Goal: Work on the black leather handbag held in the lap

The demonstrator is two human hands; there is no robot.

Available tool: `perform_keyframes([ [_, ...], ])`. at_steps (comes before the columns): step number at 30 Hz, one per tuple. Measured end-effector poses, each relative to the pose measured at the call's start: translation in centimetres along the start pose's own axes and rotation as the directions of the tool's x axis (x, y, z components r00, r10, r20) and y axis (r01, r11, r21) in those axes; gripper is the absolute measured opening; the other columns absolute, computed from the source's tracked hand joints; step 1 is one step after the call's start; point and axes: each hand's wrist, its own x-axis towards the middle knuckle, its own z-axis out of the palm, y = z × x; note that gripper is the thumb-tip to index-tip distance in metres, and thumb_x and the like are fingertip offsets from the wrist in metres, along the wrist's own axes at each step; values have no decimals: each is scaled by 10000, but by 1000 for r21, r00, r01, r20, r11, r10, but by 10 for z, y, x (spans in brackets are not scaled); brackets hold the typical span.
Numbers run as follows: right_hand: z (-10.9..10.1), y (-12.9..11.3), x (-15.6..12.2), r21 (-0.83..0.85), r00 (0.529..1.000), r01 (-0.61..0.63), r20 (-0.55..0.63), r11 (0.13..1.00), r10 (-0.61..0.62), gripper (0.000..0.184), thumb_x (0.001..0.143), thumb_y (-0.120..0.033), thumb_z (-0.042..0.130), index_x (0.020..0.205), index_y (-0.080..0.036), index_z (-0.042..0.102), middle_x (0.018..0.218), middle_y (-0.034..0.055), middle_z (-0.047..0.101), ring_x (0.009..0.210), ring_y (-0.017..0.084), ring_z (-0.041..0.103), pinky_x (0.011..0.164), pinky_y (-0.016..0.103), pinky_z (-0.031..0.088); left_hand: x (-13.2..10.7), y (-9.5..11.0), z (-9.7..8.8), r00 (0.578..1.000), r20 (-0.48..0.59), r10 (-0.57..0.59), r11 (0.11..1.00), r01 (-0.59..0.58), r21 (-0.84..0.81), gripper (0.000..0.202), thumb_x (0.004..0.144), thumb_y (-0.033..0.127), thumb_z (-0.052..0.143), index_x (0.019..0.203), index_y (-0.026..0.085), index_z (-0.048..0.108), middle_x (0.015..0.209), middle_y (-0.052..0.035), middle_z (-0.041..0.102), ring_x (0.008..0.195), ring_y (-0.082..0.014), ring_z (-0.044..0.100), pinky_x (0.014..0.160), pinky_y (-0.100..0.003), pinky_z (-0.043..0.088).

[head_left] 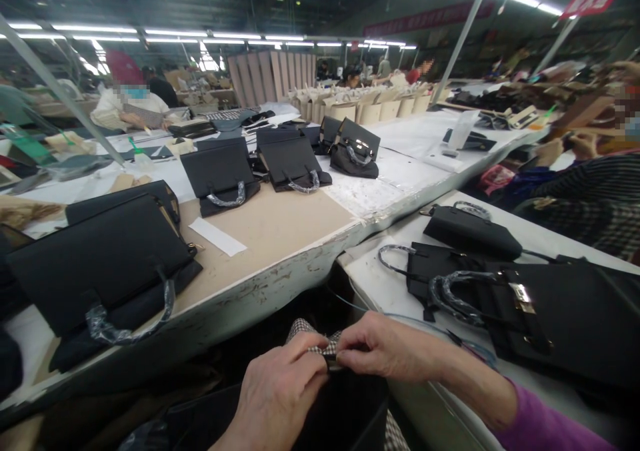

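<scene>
A black handbag is at my lap in the lower middle, partly hidden by my hands. Brown-and-white checked fabric shows beyond my fingers, and more of it peeks out at the bag's lower right. My left hand is closed on the bag's upper edge, fingers bent. Right beside it, my right hand pinches the same edge between thumb and fingers. A small dark strip with a pale edge lies between the two hands; what it is exactly I cannot make out.
Black handbags with plastic-wrapped handles stand on the left table, including a large one nearby. More black bags lie on the white right-hand table. A white strip lies on the left table. Co-workers sit at both sides.
</scene>
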Motion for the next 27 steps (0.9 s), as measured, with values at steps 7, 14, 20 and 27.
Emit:
perform_keyframes([
  [7, 11, -3, -4, -115, 994, 50, -94, 992, -61, 207, 842, -133, 548, 637, -165, 562, 539, -87, 307, 484, 59, 303, 495, 199, 252, 7, 8, -12, 979, 157, -132, 966, 162, -203, 224, 811, 26, 668, 794, 247, 700, 1243, 68, 644, 964, -120, 670, 857, -202, 526],
  [14, 16, -5, -5, -153, 990, 20, -132, 988, -41, 249, 887, -163, 540, 638, -171, 546, 559, -75, 353, 510, 64, 339, 531, 202, 275, 6, 9, -12, 973, 153, -174, 961, 202, -188, 232, 772, 9, 697, 707, 220, 626, 1273, 84, 618, 1026, -140, 646, 848, -221, 507],
  [20, 20, -3, -12, 72, 981, -44, -185, 996, 57, 277, 986, -297, 485, 806, -191, 668, 661, -51, 536, 616, 98, 472, 587, 200, 354, -2, 7, -14, 976, 144, -162, 973, 183, -141, 157, 851, 84, 601, 762, 208, 563, 1308, 23, 593, 1005, -169, 657, 822, -266, 526],
  [27, 29, -10, -29, 70, 943, -27, -330, 997, 48, 152, 807, -125, 727, 911, -229, 687, 901, -51, 665, 817, 114, 611, 739, 196, 431, -4, 8, -12, 993, 83, -81, 986, 91, -136, 129, 892, 160, 553, 804, 220, 625, 1170, -9, 624, 867, -150, 659, 733, -243, 538],
])
